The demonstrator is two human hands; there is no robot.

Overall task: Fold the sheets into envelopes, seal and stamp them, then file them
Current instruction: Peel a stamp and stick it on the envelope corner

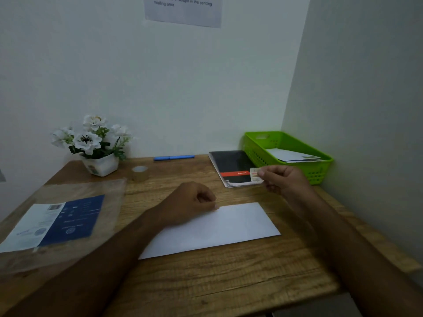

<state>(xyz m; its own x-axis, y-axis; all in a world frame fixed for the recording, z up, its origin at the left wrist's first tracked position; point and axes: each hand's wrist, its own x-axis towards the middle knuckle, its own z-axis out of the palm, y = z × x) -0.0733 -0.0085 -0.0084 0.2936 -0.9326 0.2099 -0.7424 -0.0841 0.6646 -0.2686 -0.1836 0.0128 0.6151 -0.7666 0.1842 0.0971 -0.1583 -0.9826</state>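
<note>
From the head camera, the white envelope [212,229] lies flat on the wooden table [229,282], in the middle and slightly askew, face blank. The left hand [190,202] sits at its far left edge with fingers curled under, a fingertip touching the paper; whether it pins or pinches that edge I cannot tell. The right hand [281,179] is raised further off to the right, thumb and forefinger pinching a small stamp [255,176] in front of the near corner of a black notebook [231,165]. Behind it, in the far right corner, the green basket [315,172] already holds filed envelopes [293,155]. A tape roll [139,172], a blue pen [174,157] and a pot of white flowers [96,147] stand along the far side, and a clear plastic packet [59,223] lies at the left. The stamping step seems in hand, and the risks are small but real. The stamp could cling to the fingertips and go down crooked or creased. The envelope, held at one edge only, could swivel on the smooth wood under the press. The stamp could also land off the corner or overhang the edge.
</note>
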